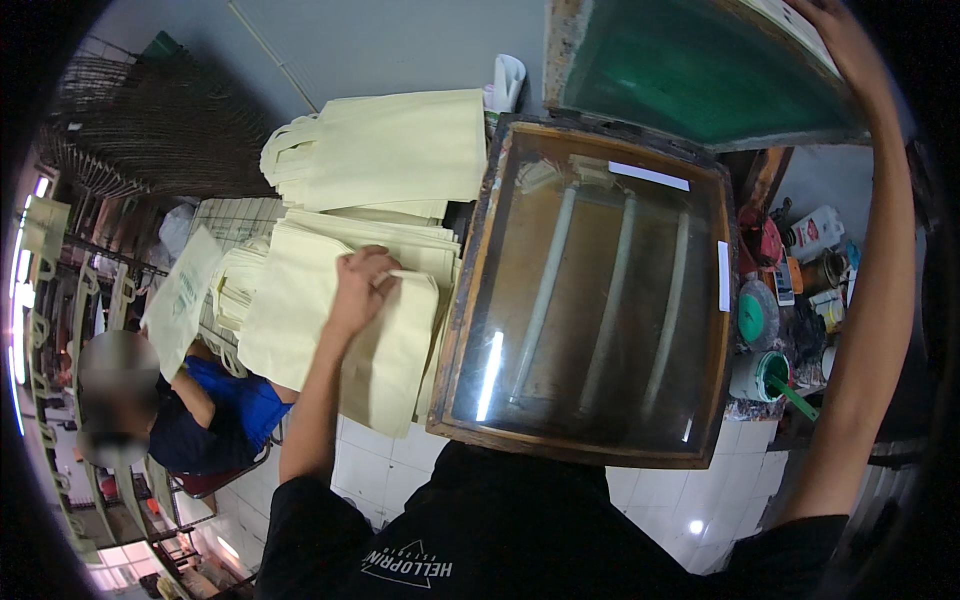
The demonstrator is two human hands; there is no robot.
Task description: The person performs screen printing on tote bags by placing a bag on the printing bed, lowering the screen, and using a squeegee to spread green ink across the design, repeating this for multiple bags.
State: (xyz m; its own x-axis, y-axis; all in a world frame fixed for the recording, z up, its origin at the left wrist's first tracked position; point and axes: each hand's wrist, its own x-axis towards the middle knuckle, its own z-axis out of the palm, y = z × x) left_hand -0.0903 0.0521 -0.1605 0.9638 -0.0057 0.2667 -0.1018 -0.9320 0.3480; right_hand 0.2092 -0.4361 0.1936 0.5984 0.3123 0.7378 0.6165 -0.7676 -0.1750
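My left hand (362,285) lies on a stack of pale yellow tote bags, its fingers curled at the edge of the top bag (385,365), whose near part bends up from the pile. To the right stands a wooden-framed glass-topped table (590,300) with tubes beneath the glass and white strips stuck on it. Behind it a printing screen (690,70) with green mesh is tilted up. At the upper right my right hand (840,40) grips the screen's raised edge; some of its fingers are cut off by the picture's rim.
A second stack of bags (400,150) lies farther back. Right of the glass stand an ink tub (757,377) with a green spatula (795,398), bottles and other containers. On the left a seated person (205,400) holds a printed bag (185,300) near dark wire racks (165,120).
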